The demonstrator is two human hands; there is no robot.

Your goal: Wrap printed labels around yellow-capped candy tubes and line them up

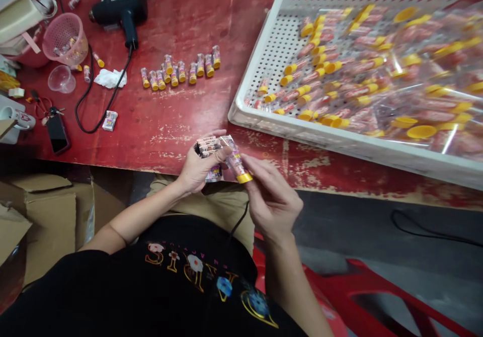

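Above the table's front edge, my left hand (198, 168) is closed around a stack of small printed sleeves (207, 147). Its thumb also presses against the upper part of a clear tube (234, 159) with a printed wrap and a yellow cap. My right hand (273, 196) pinches that tube near its yellow cap at the lower end. The tube is tilted, cap toward me. Farther back on the red table (181, 120), several small yellow-capped tubes (174, 75) stand in an uneven row.
A white perforated crate (264, 118) of yellow-capped tubes fills the right. At the back left are a black heat gun (130, 15) with its cord, a pink basket (66, 40), a phone (58, 133) and a small printed bundle (109, 120).
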